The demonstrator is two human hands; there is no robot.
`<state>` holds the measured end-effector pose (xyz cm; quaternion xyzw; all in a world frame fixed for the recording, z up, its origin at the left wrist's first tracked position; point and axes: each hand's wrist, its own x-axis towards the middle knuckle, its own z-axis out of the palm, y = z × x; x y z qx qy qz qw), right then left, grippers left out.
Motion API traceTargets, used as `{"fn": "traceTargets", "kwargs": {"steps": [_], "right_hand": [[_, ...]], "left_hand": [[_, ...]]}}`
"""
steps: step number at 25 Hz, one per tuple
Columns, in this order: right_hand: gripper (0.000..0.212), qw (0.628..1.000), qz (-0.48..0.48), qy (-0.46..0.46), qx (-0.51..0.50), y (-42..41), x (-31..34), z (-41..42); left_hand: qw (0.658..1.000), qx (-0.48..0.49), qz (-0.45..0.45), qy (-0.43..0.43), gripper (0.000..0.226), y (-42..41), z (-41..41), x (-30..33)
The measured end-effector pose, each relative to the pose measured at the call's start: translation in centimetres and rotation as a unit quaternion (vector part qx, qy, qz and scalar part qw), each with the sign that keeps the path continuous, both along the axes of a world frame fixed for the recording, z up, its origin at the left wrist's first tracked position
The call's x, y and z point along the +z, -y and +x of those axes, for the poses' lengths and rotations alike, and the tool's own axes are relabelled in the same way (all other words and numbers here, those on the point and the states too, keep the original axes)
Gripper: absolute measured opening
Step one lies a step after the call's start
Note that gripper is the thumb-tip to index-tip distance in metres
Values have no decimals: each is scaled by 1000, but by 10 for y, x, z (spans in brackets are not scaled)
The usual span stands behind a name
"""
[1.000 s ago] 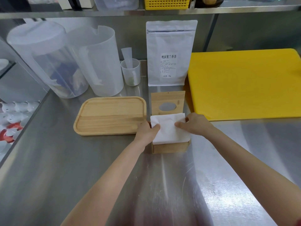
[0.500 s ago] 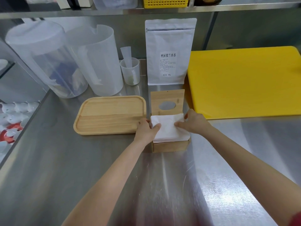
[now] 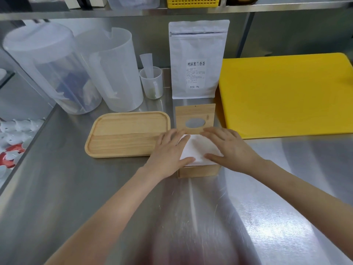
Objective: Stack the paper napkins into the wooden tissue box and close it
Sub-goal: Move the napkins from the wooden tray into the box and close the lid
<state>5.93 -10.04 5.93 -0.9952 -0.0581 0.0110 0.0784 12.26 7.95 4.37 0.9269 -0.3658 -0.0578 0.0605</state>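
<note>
From my feed, both hands cover most of the napkin stack (image 3: 193,150); I only see a white wedge btw them, so can't count sheets or tell if the edges sit flush in the wooden box (image 3: 198,171). The box interior and side walls are hidden; only the front face shows. Left hand (image 3: 170,150) hides the tray's (image 3: 126,133) near right corner. Right hand (image 3: 229,148) covers the lower right edge of the upright lid (image 3: 195,116). Small print on the white pouch (image 3: 195,60) is too small to read. The yellow board (image 3: 286,92) and the yellow basket (image 3: 193,1) on the shelf are cut off by the frame edge. Contents of the lidded clear jug (image 3: 49,67) are blurred.
</note>
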Motion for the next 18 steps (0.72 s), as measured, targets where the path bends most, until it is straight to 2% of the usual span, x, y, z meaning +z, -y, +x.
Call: {"fn": "traceTargets", "kwargs": {"steps": [3, 6, 9, 12, 13, 15, 16, 18], "right_hand": [[91, 992, -74, -87, 47, 1, -9, -8], [82, 985, -126, -111, 39, 5, -28, -8], [82, 984, -131, -121, 14, 6, -28, -3], [106, 989, -89, -114, 38, 10, -25, 4], [100, 987, -81, -132, 32, 8, -23, 5], [62, 986, -95, -133, 27, 6, -23, 8], [52, 985, -94, -140, 26, 6, -23, 9], [55, 989, -94, -110, 33, 6, -22, 6]], "left_hand": [[993, -25, 105, -49, 69, -7, 0, -7], [990, -5, 117, -77, 65, -2, -7, -14], [987, 25, 121, -102, 63, 5, -10, -18], [984, 39, 128, -113, 63, 7, -9, -20], [983, 42, 131, -121, 63, 7, -9, -20], [982, 47, 129, -129, 62, 7, -8, -18], [984, 43, 125, -122, 62, 7, -8, -16], [989, 20, 114, -88, 61, 6, -10, -13]]}}
